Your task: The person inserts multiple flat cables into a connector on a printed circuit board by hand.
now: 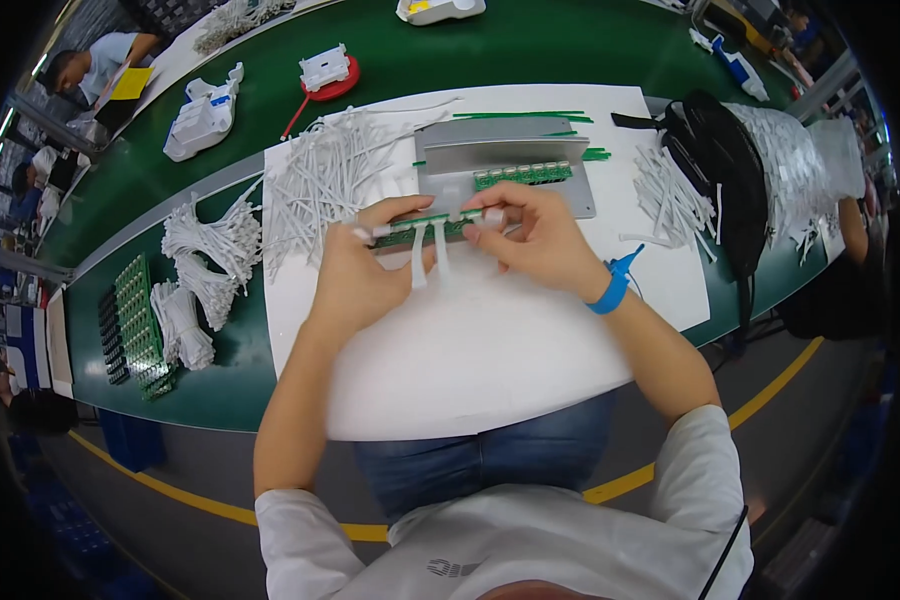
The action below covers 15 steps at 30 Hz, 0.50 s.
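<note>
My left hand [355, 275] is closed round the left end of a green circuit board strip [398, 238], held above the white sheet. Two flat white cables [441, 252] hang down from the strip toward me. At its right end, my right hand [540, 240] is closed in a pinch, with a small white piece [493, 219] showing at the fingertips; its exact kind is blurred. A blue wrist strap [612, 290] circles my right wrist. Just beyond my hands stands a grey metal fixture [505, 155] with an upright plate, and another green board strip [523, 176] lies on its base.
Loose white cables [335, 180] are heaped left of the fixture, with a smaller pile [675, 200] to the right. Bundled cables [210, 245] and green board panels [140, 330] lie far left. A black bag [715, 170] sits right. White plastic housings [205, 115] stand behind.
</note>
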Motion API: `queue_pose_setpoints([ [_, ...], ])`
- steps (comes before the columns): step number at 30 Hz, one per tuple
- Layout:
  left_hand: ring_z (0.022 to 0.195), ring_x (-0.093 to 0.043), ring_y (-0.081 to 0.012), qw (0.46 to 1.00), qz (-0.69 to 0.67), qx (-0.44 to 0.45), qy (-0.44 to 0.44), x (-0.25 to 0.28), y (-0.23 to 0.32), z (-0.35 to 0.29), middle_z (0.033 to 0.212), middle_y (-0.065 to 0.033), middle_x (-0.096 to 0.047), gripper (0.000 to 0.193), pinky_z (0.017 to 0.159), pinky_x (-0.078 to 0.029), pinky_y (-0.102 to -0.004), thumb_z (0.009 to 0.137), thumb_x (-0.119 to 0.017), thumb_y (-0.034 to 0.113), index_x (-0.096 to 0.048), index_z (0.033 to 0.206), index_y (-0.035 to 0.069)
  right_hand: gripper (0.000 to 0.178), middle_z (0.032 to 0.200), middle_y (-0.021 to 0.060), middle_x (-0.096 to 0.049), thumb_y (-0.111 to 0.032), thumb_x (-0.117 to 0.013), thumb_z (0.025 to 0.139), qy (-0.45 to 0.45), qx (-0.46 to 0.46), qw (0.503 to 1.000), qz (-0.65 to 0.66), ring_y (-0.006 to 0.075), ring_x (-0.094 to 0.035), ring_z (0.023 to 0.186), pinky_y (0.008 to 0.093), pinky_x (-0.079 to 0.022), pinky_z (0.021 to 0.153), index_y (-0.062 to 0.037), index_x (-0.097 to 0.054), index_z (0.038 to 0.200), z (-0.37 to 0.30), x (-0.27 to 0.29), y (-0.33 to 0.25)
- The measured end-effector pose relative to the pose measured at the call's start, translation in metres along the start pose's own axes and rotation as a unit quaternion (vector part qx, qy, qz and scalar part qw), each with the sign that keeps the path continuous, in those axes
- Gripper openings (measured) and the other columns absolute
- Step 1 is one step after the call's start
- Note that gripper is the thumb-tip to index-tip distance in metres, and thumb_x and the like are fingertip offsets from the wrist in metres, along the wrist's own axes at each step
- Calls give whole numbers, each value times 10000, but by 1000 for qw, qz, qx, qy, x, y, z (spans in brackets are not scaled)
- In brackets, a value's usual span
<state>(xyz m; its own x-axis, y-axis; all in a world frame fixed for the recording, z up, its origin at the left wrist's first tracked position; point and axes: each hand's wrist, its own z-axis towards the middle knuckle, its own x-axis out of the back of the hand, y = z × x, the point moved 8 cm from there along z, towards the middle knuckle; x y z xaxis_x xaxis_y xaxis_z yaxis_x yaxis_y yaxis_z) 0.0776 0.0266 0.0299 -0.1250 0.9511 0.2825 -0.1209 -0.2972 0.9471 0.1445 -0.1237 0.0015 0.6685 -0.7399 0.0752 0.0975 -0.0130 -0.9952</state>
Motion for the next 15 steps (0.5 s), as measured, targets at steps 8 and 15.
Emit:
queue_pose_setpoints([
  [8, 809, -617, -280, 934, 299, -193, 41, 2, 19, -6, 856, -87, -675, 318, 704, -493, -361, 651, -720, 50, -699, 967, 74, 242, 860, 16, -597, 24, -582, 851, -7, 1, 1000, 21, 49, -576, 674, 201, -506, 497, -7, -644, 1083, -3, 2, -7],
  [15, 741, -640, -293, 933, 273, -235, 4, -18, 29, -11, 861, -123, -672, 530, 668, -503, -343, 601, -705, 31, -644, 1126, 59, 230, 744, 28, -610, 36, -622, 806, 12, 122, 982, -143, 64, -593, 610, 215, -496, 509, 1, -662, 1030, -9, -4, -15],
])
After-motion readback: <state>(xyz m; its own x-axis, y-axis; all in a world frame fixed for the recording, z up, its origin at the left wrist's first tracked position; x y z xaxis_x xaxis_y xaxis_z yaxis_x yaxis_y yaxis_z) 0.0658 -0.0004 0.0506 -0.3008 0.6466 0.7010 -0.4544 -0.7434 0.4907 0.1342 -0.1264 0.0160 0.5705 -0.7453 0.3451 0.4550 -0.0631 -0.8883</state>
